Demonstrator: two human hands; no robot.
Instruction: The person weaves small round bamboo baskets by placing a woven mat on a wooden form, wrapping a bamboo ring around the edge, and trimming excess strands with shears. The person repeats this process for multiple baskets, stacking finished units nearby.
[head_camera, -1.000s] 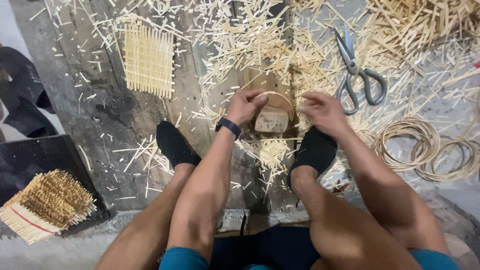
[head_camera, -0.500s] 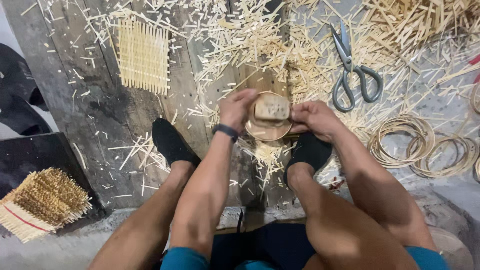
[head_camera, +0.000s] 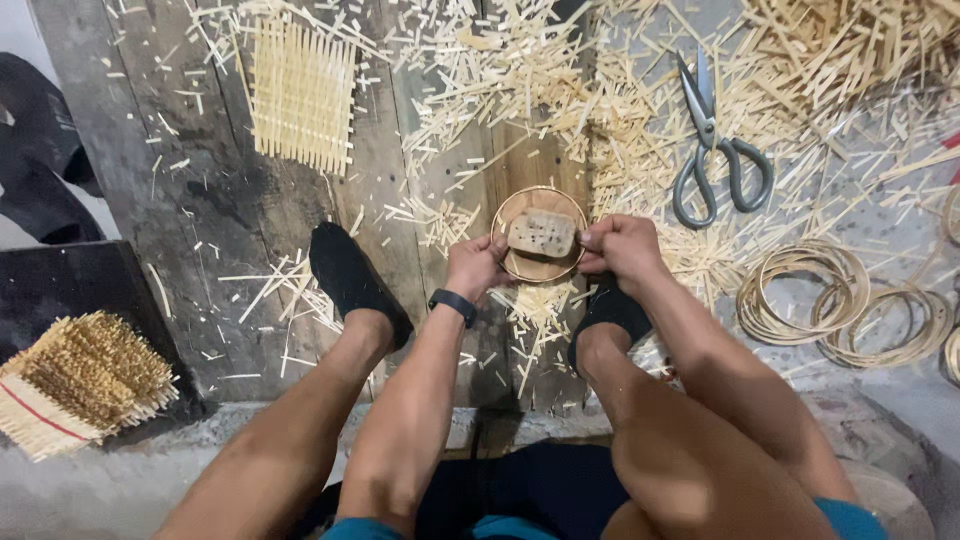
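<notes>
Hands, our left (head_camera: 478, 266) and right (head_camera: 617, 247), grip a round pale bamboo hoop (head_camera: 540, 236) with a small tan block (head_camera: 542, 233) across it, nothing woven in yet, a finished square bamboo mat (head_camera: 302, 95) lying apart.

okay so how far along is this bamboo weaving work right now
Done: one flat woven mat lies finished on the boards, and a stack of woven pieces sits at the left. In hand: the left hand and right hand hold a round hoop with a small block inside. Left: spare hoops and many loose strips lie unused, scissors beside.
</notes>
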